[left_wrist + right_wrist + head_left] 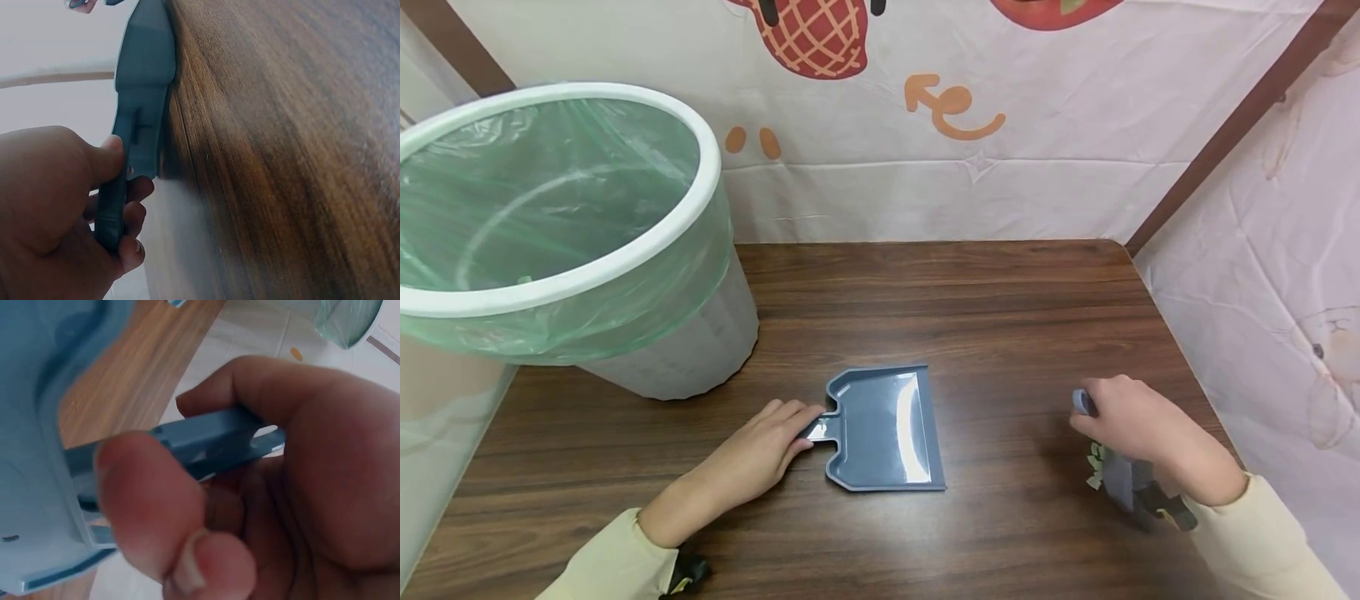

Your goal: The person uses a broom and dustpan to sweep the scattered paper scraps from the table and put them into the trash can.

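A blue-grey dustpan [876, 429] lies on the wooden table, its wide edge facing right. My left hand [767, 450] grips its short handle; in the left wrist view, thumb and curled fingers [134, 219] go round that handle [112, 206]. Farther right, my right hand [1138, 421] holds a blue-grey hand brush [1082, 402], whose head is mostly hidden and blurred below the hand. The right wrist view shows the brush handle [212, 437] between thumb and fingers. Small green leaf-like scraps [1095, 467] are beside the brush head.
A bin [681, 350] with a white rim and green liner stands at the back left. Printed cloth [865, 200] hangs behind the table [940, 308] and along its right side.
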### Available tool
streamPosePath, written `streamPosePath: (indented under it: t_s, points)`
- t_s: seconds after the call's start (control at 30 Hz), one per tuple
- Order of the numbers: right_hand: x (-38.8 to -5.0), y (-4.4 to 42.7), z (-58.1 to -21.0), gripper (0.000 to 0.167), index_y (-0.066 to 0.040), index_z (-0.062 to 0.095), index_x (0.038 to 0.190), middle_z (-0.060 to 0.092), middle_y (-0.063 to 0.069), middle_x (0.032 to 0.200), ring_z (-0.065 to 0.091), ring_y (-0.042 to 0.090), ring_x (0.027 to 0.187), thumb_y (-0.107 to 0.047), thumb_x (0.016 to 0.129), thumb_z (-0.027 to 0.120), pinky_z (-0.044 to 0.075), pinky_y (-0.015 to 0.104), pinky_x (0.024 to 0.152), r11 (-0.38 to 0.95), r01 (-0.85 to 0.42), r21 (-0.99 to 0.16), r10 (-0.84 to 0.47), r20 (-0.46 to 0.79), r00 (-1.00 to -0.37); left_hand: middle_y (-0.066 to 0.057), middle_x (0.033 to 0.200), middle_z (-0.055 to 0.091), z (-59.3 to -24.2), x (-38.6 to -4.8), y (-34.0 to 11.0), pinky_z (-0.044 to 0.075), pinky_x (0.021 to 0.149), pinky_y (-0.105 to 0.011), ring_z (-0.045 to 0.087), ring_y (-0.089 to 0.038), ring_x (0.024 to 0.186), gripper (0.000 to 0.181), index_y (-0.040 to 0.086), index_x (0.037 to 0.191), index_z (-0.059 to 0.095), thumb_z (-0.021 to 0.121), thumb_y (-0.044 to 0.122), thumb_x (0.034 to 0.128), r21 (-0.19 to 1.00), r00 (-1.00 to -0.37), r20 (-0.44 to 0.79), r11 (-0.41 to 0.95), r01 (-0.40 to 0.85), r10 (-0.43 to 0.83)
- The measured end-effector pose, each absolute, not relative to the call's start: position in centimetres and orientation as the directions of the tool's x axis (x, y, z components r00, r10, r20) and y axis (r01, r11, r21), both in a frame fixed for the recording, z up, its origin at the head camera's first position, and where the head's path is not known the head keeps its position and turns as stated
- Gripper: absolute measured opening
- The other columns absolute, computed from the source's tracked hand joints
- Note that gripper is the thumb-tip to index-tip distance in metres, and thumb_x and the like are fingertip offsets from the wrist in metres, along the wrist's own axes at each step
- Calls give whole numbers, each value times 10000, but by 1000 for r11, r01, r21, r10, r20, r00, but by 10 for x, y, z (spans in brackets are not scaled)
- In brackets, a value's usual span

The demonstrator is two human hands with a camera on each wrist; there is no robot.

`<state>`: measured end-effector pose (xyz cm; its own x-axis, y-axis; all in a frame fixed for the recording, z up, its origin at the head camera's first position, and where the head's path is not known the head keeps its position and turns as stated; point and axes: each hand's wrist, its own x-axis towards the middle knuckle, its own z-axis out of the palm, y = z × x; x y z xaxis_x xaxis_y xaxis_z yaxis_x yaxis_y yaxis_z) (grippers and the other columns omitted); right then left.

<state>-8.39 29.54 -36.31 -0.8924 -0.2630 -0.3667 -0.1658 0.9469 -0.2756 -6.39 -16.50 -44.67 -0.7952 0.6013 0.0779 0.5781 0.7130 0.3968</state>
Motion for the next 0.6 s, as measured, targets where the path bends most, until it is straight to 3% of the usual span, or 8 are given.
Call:
streamPosePath:
  t_s: [0.23, 0.5, 0.6]
  points:
    - [-87, 283, -363, 345, -143, 393, 725, 330, -52, 620, 450, 119, 516, -244, 960, 624, 414, 301, 502, 941, -158, -299, -255, -320, -912, -55, 1209, 641, -447, -64, -166, 515, 911, -410, 569, -201, 1043, 403, 18, 1359, 599, 688, 87, 972, 398, -796, 73, 714, 575, 600]
    - [-97, 272, -357, 279, -95, 462, 808, 508, 0, 556, 557, 137, 457, -263, 1002, 570, 454, 319, 485, 925, -24, -378, -163, -339, -927, -58, 1216, 640, -447, -64, -166, 514, 918, -415, 571, -207, 1050, 404, 19, 1362, 596, 684, 85, 974, 401, -799, 70, 716, 571, 598]
    - [-102, 271, -356, 328, -100, 470, 805, 539, -3, 545, 576, 136, 457, -327, 1024, 559, 457, 325, 491, 911, 1, -413, -140, -310, -941, -58, 1214, 641, -447, -64, -165, 514, 914, -413, 570, -205, 1045, 406, 18, 1360, 598, 689, 85, 970, 403, -799, 70, 716, 571, 598]
